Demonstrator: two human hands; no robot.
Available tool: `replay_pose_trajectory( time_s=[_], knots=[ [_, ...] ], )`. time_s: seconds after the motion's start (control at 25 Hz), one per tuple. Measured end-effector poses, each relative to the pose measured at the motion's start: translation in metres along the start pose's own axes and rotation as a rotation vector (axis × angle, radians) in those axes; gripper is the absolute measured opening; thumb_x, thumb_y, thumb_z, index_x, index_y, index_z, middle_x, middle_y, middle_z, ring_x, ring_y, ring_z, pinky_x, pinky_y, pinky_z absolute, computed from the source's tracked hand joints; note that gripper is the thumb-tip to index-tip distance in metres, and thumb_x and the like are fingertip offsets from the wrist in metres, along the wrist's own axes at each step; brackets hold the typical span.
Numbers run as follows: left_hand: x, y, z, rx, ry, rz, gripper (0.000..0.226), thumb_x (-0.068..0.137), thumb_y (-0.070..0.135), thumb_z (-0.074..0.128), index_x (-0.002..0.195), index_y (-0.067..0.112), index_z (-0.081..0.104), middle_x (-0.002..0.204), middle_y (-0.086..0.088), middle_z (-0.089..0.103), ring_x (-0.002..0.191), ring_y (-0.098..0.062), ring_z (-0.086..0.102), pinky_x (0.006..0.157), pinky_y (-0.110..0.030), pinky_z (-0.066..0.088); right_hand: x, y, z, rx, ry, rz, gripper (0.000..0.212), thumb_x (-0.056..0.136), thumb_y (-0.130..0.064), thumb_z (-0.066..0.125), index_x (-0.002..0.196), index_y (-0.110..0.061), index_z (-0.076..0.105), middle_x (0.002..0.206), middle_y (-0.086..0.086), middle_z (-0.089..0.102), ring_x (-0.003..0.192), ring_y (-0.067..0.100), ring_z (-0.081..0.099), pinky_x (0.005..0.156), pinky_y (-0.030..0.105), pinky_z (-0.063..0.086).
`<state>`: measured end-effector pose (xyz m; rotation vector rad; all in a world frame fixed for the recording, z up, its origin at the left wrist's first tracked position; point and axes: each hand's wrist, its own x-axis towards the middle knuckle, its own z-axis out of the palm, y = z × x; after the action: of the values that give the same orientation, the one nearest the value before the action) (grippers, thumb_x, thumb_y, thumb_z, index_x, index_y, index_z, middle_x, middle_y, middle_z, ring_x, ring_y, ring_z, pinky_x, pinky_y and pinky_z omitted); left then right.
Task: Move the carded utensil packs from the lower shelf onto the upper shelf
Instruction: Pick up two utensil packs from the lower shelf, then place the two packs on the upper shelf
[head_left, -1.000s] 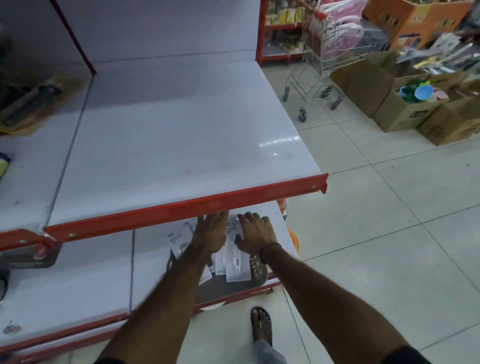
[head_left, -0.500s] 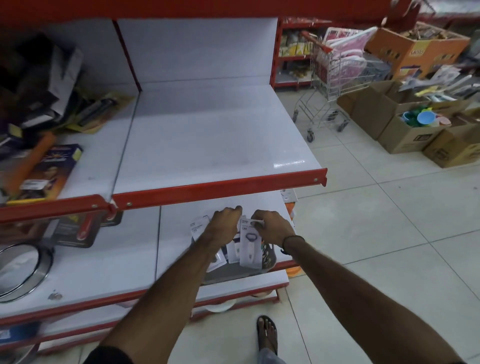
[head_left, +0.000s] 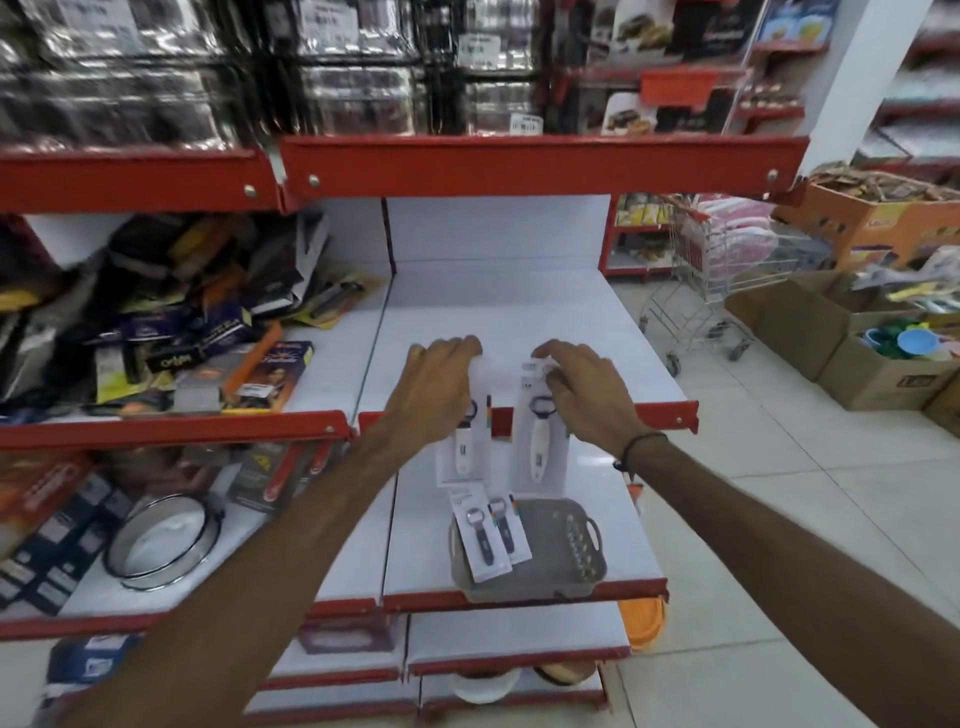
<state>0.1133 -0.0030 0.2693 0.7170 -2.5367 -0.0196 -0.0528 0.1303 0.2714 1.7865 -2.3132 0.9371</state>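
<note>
My left hand (head_left: 436, 387) grips the top of a white carded utensil pack (head_left: 464, 451), which hangs down over the red front lip of the upper shelf (head_left: 519, 322). My right hand (head_left: 582, 395) pinches the top of a second carded pack (head_left: 536, 447) with a white-handled tool. Both hands hover over the front of the white upper shelf. On the lower shelf (head_left: 415, 561) a grey basket (head_left: 561, 551) holds two more carded packs (head_left: 485, 538) with dark-handled tools, leaning against its left side.
Piled boxed kitchen goods (head_left: 171, 332) fill the upper shelf's left bay. A round metal sieve (head_left: 161, 540) and boxes lie on the lower left shelf. A shopping trolley (head_left: 711, 291) and open cardboard boxes (head_left: 857, 353) stand on the tiled floor to the right.
Both hands have lifted a carded pack each out of the basket on the lower shelf, up to the front of the upper shelf. My view has tilted upward.
</note>
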Motion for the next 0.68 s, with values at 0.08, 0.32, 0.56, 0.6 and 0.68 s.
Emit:
replay_pose_trajectory(
  time_s=[0.08, 0.32, 0.56, 0.6, 0.68],
  knots=[
    [0.02, -0.015, -0.017, -0.021, 0.055, -0.054, 0.033, 0.083, -0.003, 0.057, 0.113, 0.011, 0.055, 0.106, -0.01, 0.067, 0.103, -0.033, 0.058, 0.089, -0.043, 0.037, 0.026, -0.017, -0.008, 0.04, 0.009, -0.011, 0.024, 0.096, -0.012, 0.042, 0.114, -0.018, 0.056, 0.105, 0.001, 0.063, 0.1, 0.026, 0.056, 0.089, 0.043, 0.044],
    [0.075, -0.061, -0.018, 0.008, 0.094, -0.113, 0.023, 0.075, -0.007, 0.051, 0.092, 0.007, 0.056, 0.079, -0.013, 0.069, 0.075, -0.036, 0.065, 0.067, -0.038, 0.044, 0.107, -0.026, -0.01, 0.008, 0.001, -0.041, 0.026, 0.093, -0.01, 0.04, 0.11, -0.02, 0.056, 0.11, 0.007, 0.069, 0.096, 0.028, 0.057, 0.086, 0.043, 0.044],
    [0.109, -0.084, 0.026, -0.089, -0.019, -0.249, 0.026, 0.082, -0.005, 0.043, 0.095, 0.014, 0.054, 0.086, -0.008, 0.071, 0.085, -0.031, 0.066, 0.091, -0.049, 0.044, 0.157, 0.0, 0.029, -0.002, -0.099, 0.045, 0.028, 0.093, -0.012, 0.039, 0.111, -0.022, 0.057, 0.102, 0.004, 0.069, 0.097, 0.031, 0.06, 0.091, 0.042, 0.039],
    [0.11, -0.086, 0.036, -0.086, -0.041, -0.257, 0.026, 0.085, -0.004, 0.043, 0.099, 0.014, 0.054, 0.09, -0.008, 0.071, 0.09, -0.03, 0.064, 0.095, -0.048, 0.038, 0.158, 0.006, 0.04, -0.004, -0.132, 0.064, 0.029, 0.093, -0.012, 0.038, 0.112, -0.023, 0.057, 0.099, 0.003, 0.069, 0.096, 0.03, 0.061, 0.092, 0.042, 0.038],
    [0.109, -0.088, 0.052, -0.074, -0.064, -0.25, 0.027, 0.088, -0.002, 0.042, 0.105, 0.013, 0.056, 0.098, -0.009, 0.071, 0.096, -0.029, 0.06, 0.094, -0.045, 0.031, 0.157, 0.017, 0.059, 0.003, -0.186, 0.092, 0.03, 0.093, -0.014, 0.037, 0.115, -0.023, 0.056, 0.105, 0.003, 0.071, 0.096, 0.027, 0.062, 0.092, 0.041, 0.037]
  ],
)
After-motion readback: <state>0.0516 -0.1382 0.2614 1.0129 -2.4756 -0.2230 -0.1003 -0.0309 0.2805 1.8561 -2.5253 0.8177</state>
